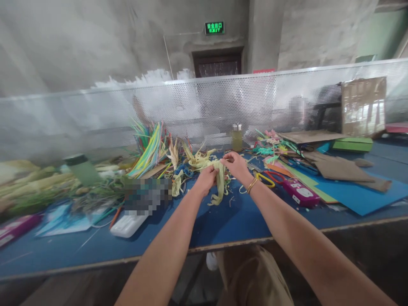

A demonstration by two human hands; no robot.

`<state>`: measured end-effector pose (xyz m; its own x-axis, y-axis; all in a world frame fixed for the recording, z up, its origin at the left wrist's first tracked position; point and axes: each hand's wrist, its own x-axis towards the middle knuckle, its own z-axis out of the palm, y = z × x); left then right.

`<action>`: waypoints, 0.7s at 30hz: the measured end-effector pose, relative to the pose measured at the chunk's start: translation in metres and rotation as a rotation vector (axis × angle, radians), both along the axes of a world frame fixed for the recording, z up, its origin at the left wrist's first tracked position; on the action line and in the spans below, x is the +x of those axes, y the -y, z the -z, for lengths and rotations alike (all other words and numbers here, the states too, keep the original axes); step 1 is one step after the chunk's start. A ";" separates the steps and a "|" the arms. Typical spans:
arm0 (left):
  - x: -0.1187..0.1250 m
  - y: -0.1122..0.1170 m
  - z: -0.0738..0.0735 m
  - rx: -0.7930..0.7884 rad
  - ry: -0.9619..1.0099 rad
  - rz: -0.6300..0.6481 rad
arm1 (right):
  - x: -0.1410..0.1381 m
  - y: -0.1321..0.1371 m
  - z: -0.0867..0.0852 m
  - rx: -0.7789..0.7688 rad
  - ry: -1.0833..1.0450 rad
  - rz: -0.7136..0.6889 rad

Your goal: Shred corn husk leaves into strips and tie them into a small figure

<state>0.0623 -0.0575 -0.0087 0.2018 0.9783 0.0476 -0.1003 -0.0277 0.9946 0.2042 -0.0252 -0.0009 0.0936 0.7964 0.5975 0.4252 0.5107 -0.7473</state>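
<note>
A pale yellow-green corn husk [220, 182] hangs over the middle of the table, its lower end curling down toward the blue surface. My left hand [206, 180] is closed on its left side, thumb and fingers pinching it. At the husk's upper edge my right hand [236, 166] is closed in a pinch, with a bracelet on that wrist; the fingertips are small and partly hidden. Just behind my hands lie more dried corn husks [199, 159] in a loose heap. Small scraps are scattered under and around the held piece.
Left are bundled coloured pipe cleaners [149, 148], a white device [129, 223], a green-filled bottle [83, 168] and plant stems. Right are yellow-handled scissors [266, 180], a purple box [299, 193], coloured paper [366, 199] and cardboard [339, 165]. A jar [236, 138] stands before the perforated metal screen [216, 100].
</note>
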 end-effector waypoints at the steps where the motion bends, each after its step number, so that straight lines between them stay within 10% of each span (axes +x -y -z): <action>1: 0.000 -0.001 0.000 0.006 0.002 -0.009 | -0.001 -0.001 0.001 -0.049 -0.046 -0.044; 10: 0.000 0.000 -0.006 -0.136 0.210 0.123 | -0.009 0.010 -0.001 -0.413 -0.424 -0.442; 21: 0.007 0.010 -0.002 -0.334 0.279 0.345 | -0.003 -0.003 0.000 -0.298 -0.593 -0.278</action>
<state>0.0694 -0.0673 -0.0070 0.5376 0.8286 -0.1563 -0.3083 0.3657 0.8782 0.2016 -0.0223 -0.0005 0.1053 0.9591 0.2626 -0.2110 0.2796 -0.9367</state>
